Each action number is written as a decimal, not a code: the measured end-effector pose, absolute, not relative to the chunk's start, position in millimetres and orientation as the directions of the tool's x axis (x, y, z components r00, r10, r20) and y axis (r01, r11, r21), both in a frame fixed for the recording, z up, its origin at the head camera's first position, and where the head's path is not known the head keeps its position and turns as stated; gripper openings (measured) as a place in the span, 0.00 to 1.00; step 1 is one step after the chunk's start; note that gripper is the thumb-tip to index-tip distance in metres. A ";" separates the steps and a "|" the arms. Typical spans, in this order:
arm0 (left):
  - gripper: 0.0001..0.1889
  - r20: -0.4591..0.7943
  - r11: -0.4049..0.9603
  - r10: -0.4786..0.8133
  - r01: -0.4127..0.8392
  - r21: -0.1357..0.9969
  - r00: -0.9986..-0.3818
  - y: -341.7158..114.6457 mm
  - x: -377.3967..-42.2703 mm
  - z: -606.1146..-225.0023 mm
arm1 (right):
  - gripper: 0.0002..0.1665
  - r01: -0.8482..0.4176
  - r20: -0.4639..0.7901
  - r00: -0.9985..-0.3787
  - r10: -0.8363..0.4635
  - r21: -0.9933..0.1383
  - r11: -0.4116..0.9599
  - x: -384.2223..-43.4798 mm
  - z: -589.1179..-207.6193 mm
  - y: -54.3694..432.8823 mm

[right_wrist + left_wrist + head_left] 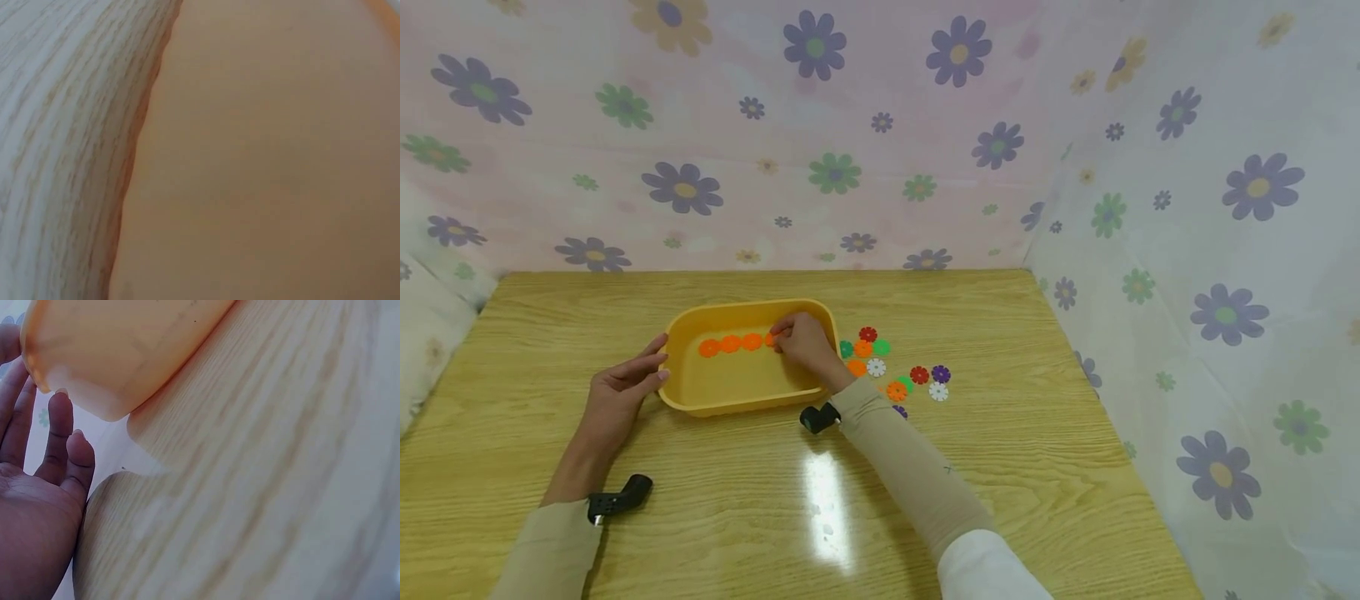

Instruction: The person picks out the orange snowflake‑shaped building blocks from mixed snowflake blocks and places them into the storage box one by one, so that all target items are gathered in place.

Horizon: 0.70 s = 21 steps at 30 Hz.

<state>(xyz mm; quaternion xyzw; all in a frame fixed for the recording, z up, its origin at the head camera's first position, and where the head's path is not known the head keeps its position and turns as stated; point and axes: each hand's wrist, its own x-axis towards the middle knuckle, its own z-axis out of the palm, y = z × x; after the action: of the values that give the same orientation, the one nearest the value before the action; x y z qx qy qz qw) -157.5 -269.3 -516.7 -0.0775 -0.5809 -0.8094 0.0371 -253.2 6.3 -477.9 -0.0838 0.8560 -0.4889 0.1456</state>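
Floral cloth [880, 225] stands behind and to the sides of a wood-grain table [722, 508]. The right forearm, in a beige sleeve [917, 479] below a white upper one [988, 571], slants up and leftward from the lower right, crossing the near right corner of the tray; the left forearm rises from the lower left. The yellow tray [737, 406] sits left of centre on the table. The left hand [617, 392] is beside its left end, fingers extended with a slight bend, tips against the rim and outer wall, not wrapped round it. The right hand [808, 346] is inside the tray, palm down, wrist over the right part of the rim, thumb and fingertips pinching an orange disc [770, 340] that they partly cover. The right wrist view shows tray wall and table only. Left of that disc, three orange discs [731, 343] lie in a row on the tray floor. Loose discs [919, 375] in red, green, orange, white and purple lie right of the tray, some overlapping.
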 end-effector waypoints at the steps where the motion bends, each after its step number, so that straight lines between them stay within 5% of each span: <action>1: 0.15 0.169 -0.322 0.030 0.150 0.935 -0.985 -269.5 -157.5 -516.6 | 0.11 0.002 -0.169 -0.943 -0.287 -0.865 0.502 -253.6 -478.3 6.1; 21: 0.15 0.172 -0.308 0.042 0.151 0.939 -0.984 -269.6 -157.4 -514.7 | 0.11 -0.002 -0.179 -0.936 -0.305 -0.860 0.510 -256.6 -479.1 5.5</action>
<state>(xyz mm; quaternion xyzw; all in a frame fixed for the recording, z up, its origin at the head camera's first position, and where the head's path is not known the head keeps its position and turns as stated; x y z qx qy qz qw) -157.4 -269.6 -514.7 -0.0824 -0.5871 -0.8046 0.0338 -256.6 5.5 -479.1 -0.0896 0.8549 -0.4867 0.1555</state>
